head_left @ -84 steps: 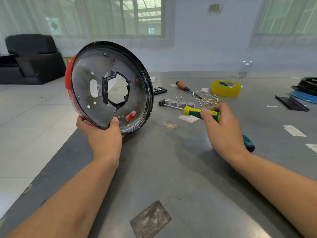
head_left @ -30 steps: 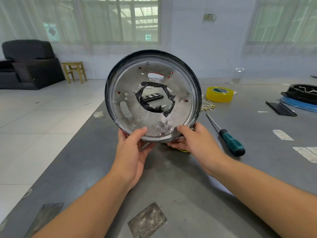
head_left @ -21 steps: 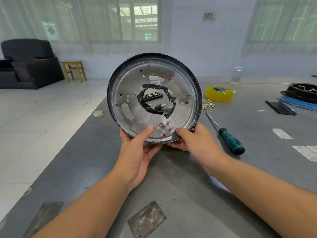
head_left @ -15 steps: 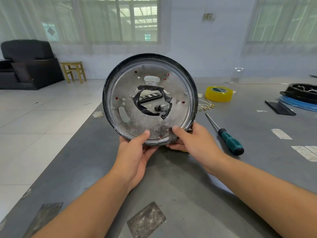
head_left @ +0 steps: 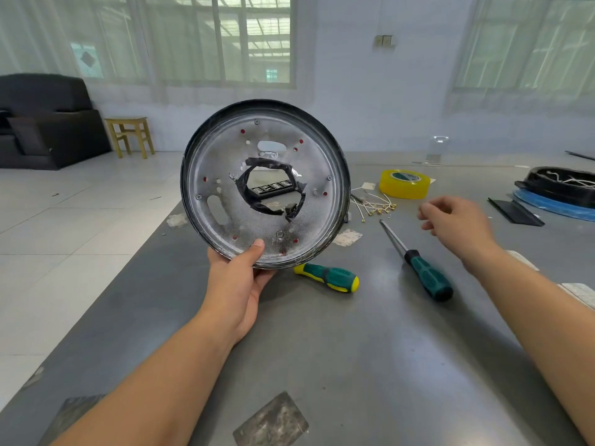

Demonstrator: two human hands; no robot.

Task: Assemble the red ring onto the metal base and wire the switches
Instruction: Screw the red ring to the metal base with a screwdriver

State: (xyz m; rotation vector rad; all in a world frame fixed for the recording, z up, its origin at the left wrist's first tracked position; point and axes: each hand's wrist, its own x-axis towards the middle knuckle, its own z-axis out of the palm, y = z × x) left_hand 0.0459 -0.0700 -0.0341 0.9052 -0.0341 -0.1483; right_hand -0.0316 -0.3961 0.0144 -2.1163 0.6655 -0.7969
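Note:
My left hand [head_left: 240, 278] grips the bottom rim of the round metal base [head_left: 222, 226], holding it upright above the table with its silver underside facing me. Black tape lines its ragged centre hole. Red shows only through the small holes in the plate; the red ring itself is hidden behind it. My right hand [head_left: 457, 220] hovers free over the table to the right, fingers loosely curled and holding nothing. A bundle of thin wires with brass terminals [head_left: 373, 206] lies past the base.
Two screwdrivers lie on the grey table [head_left: 322, 349]: a yellow-green one [head_left: 328, 277] just below the base, a dark green one [head_left: 418, 263] under my right hand. A yellow tape roll [head_left: 404, 184] sits behind. A black and blue part [head_left: 560, 191] rests far right.
My right hand has let go of the base and moved right, above the table. The left hand alone now holds the base. Earlier the right hand set down the yellow-green screwdriver.

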